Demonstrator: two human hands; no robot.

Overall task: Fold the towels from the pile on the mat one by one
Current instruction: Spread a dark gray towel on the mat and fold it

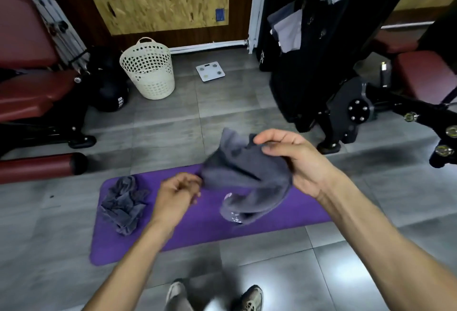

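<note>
A grey towel (243, 174) hangs crumpled in the air above the purple mat (197, 234). My right hand (294, 159) pinches its upper edge between thumb and fingers. My left hand (176, 195) grips the towel's left corner, lower and nearer to me. The towel's bottom end droops towards the mat. A pile of crumpled grey towels (123, 204) lies on the left end of the mat, apart from both hands.
A cream laundry basket (148, 69) stands on the tiled floor beyond the mat, with a white scale (210, 71) to its right. Red gym benches (32, 93) are on the left, a black machine (346, 102) on the right. My shoes (249, 298) are at the bottom.
</note>
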